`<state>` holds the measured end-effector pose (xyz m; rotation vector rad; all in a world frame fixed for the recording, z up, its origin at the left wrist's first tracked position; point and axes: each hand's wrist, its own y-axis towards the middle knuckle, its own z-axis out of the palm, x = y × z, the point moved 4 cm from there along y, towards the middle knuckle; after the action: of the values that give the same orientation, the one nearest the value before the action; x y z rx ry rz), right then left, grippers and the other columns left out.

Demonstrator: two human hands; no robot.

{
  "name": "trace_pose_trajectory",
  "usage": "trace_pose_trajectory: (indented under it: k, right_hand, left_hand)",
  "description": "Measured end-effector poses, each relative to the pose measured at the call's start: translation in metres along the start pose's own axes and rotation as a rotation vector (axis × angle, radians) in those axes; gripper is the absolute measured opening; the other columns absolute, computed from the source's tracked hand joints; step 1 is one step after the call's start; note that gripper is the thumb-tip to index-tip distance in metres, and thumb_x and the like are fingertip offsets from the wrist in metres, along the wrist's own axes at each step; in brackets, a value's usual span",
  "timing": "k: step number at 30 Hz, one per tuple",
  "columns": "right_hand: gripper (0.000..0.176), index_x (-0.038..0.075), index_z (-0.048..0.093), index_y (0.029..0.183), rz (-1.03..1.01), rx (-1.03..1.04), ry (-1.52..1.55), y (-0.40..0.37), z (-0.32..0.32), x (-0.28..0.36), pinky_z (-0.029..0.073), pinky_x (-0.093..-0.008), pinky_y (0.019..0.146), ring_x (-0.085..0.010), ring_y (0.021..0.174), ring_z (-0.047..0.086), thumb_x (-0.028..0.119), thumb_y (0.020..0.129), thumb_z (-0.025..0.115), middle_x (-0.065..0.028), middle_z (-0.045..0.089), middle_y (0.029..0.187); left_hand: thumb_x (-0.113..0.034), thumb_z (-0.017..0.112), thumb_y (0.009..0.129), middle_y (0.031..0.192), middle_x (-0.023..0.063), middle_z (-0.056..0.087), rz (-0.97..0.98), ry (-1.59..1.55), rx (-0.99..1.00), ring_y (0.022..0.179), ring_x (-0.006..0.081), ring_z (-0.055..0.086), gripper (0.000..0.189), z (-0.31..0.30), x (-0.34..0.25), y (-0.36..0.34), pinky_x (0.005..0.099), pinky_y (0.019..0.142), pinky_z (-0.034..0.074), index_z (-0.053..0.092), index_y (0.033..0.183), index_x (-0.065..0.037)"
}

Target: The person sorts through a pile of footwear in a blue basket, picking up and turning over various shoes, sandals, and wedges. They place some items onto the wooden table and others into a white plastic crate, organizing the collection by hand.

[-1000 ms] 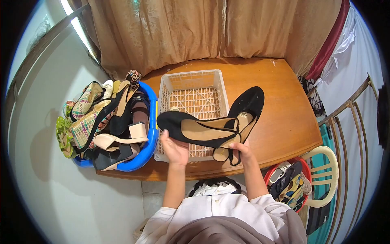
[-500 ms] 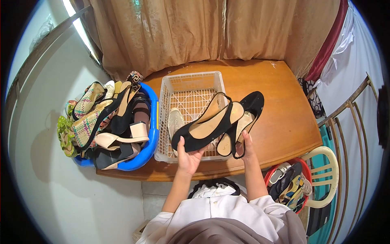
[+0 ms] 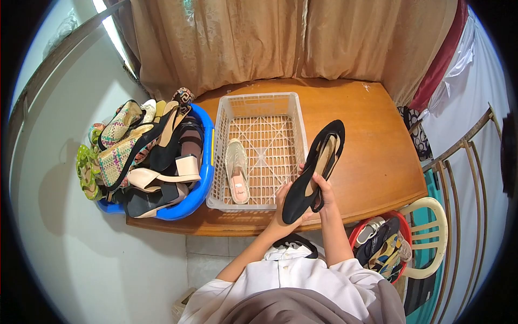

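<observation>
Head view: black shoes (image 3: 312, 175) in hands (image 3: 326, 193)

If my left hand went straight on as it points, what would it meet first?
Probably the right wall of the white basket, just past the black shoes the left hand holds; depth unclear.

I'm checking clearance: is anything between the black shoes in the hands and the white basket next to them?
Nothing visible does. The left hand and right hand hold the black shoes at the right rim of the white basket. Inside, one pale shoe lies toward the left.
</observation>
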<state>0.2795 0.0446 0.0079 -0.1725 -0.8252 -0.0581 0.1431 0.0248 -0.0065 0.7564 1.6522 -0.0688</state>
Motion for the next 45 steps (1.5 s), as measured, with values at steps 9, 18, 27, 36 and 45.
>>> trace_pose_trajectory:
  k: [9,18,27,36,45]
  right_hand:
    - [0.047,-0.002,0.051,0.114,0.054,0.075,-0.039,-0.010,0.016,0.011,0.051,-0.0306,0.076,-0.0198,0.088,0.061,0.018,0.074,0.067,-0.0124,0.061,0.103]
    - [0.072,-0.001,0.034,0.129,-0.201,0.018,-0.914,0.002,0.012,0.011,0.038,-0.0345,0.095,-0.0280,0.111,0.046,0.028,0.075,0.071,-0.0169,0.043,0.118]
    - [0.071,-0.004,0.019,0.137,-0.405,-0.073,-1.579,-0.036,0.071,0.026,0.027,-0.0426,0.101,-0.0407,0.119,0.033,0.015,0.081,0.057,-0.0278,0.029,0.128]
    - [0.114,0.006,0.007,0.142,-0.313,0.199,-1.343,-0.041,0.078,0.032,0.028,-0.0437,0.104,-0.0470,0.126,0.021,0.038,0.060,0.079,-0.0299,0.012,0.136]
    - [0.097,0.014,0.019,0.140,-0.275,0.097,-1.406,-0.049,0.078,0.049,0.037,-0.0429,0.097,-0.0450,0.118,0.038,0.015,0.056,0.067,-0.0269,0.021,0.135]
  left_hand:
    - [-0.027,0.057,0.086,0.130,0.0100,0.038,-0.529,-1.188,0.203,0.118,0.0226,0.043,0.070,-0.024,0.013,0.017,0.0356,0.091,0.045,0.014,0.140,-0.020]
    - [-0.031,0.059,0.084,0.128,0.0087,0.041,-0.685,-1.012,0.111,0.115,0.0194,0.047,0.071,-0.011,0.017,0.018,0.0323,0.091,0.045,0.019,0.140,-0.017]
    - [-0.033,0.046,0.089,0.119,0.0084,0.052,-0.554,-1.076,-0.162,0.108,0.0186,0.052,0.046,-0.007,0.013,0.025,0.0326,0.093,0.042,0.042,0.125,-0.005]
    - [-0.044,0.039,0.092,0.133,0.0121,0.041,-0.344,-0.974,-0.202,0.121,0.0227,0.043,0.058,-0.016,-0.015,0.043,0.0365,0.101,0.036,0.028,0.136,-0.007]
    - [-0.034,0.050,0.091,0.127,0.0058,0.044,-0.340,-1.004,-0.563,0.113,0.0185,0.048,0.056,-0.027,0.003,0.041,0.0316,0.090,0.045,0.025,0.136,-0.014]
